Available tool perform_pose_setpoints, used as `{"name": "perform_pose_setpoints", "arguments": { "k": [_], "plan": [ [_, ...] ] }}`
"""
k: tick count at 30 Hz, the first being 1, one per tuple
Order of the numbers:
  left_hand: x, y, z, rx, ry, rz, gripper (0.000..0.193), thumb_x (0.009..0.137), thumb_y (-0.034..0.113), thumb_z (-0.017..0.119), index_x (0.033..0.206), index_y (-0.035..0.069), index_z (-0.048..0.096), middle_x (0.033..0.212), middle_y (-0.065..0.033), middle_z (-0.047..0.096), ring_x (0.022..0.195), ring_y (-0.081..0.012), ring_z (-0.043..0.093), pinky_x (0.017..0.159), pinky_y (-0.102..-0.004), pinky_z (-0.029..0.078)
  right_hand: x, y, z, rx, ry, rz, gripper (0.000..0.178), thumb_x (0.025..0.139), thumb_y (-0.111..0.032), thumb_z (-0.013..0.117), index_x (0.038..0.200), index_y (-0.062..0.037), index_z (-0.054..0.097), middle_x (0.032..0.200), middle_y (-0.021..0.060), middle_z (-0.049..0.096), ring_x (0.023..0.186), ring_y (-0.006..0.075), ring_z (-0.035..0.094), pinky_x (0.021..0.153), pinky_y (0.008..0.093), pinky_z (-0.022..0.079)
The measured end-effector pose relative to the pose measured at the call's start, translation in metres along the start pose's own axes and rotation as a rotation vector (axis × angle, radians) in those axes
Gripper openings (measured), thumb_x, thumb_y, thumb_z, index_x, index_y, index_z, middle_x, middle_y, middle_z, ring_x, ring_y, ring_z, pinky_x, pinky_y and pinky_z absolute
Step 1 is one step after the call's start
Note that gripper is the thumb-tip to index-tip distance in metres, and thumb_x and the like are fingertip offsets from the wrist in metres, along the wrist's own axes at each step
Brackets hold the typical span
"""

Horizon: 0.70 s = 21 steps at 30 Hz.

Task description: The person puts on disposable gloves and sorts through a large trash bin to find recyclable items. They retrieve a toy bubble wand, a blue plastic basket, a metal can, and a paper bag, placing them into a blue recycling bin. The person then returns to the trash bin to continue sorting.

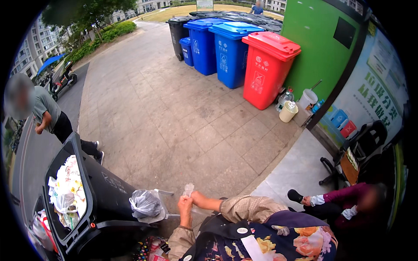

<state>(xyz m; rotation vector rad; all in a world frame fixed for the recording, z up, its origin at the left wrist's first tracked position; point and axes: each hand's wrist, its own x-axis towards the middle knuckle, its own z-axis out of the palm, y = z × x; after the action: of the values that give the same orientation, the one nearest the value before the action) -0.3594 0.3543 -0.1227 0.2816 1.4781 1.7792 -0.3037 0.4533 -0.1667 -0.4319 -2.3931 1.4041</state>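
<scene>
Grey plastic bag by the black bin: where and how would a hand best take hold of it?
Probably pinch the creased upper part of the grey plastic bag, coming from above and its right. The black bin crowds its left, while the left hand is on its right. The loose wrinkles should gather easily; no handle can be made out.

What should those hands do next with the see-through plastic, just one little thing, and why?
Perhaps the right hand should ease a little away from the left hand, to spread the clear plastic film. The hands are close together and the film pokes up crumpled above them, so its shape is hard to make out.
</scene>
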Motion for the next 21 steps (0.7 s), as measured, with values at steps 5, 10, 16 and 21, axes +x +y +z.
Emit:
{"name": "perform_pose_setpoints", "arguments": {
  "k": [5,10,16,21],
  "plan": [
    [0.044,-0.005,-0.015,-0.067,-0.007,-0.088,0.015,0.078,0.007,0.059,0.076,0.01,0.045,0.064,0.0017,0.046,0.049,-0.0051,0.038,0.042,-0.0197,0.03,0.053,0.063,0.022,-0.222,-0.283,0.177,0.02,0.071,-0.021,0.06,0.072,-0.002,0.066,0.075,0.0215,0.062,0.07,0.0318,0.063,0.061,0.0401,0.047],
    [0.1,0.018,-0.03,0.069,0.033,-0.173,0.019,0.076,0.008,0.064,0.083,0.007,0.046,0.063,0.0003,0.047,0.049,-0.0064,0.041,0.041,-0.0212,0.032,0.148,0.074,0.024,-0.117,-0.469,0.395,0.025,0.077,-0.017,0.055,0.098,-0.0062,0.063,0.089,0.0189,0.063,0.08,0.0238,0.062,0.063,0.0394,0.047],
    [0.223,-0.009,-0.05,0.739,0.409,0.295,0.027,0.073,0.013,0.068,0.084,0.003,0.047,0.074,-0.0098,0.056,0.059,-0.0183,0.053,0.052,-0.0304,0.043,0.24,0.08,0.001,0.199,-0.32,0.674,0.031,0.081,-0.013,0.047,0.107,-0.0031,0.059,0.099,0.0176,0.062,0.088,0.0255,0.061,0.07,0.0391,0.046],
    [0.296,-0.033,-0.007,0.982,0.613,0.275,0.031,0.076,0.024,0.067,0.086,-0.002,0.054,0.074,-0.0172,0.063,0.058,-0.0252,0.06,0.049,-0.0387,0.045,0.285,0.082,-0.036,0.349,-0.108,0.877,0.036,0.084,-0.009,0.041,0.115,-0.0006,0.056,0.107,0.0165,0.061,0.094,0.0269,0.059,0.077,0.039,0.046]
  ]
}}
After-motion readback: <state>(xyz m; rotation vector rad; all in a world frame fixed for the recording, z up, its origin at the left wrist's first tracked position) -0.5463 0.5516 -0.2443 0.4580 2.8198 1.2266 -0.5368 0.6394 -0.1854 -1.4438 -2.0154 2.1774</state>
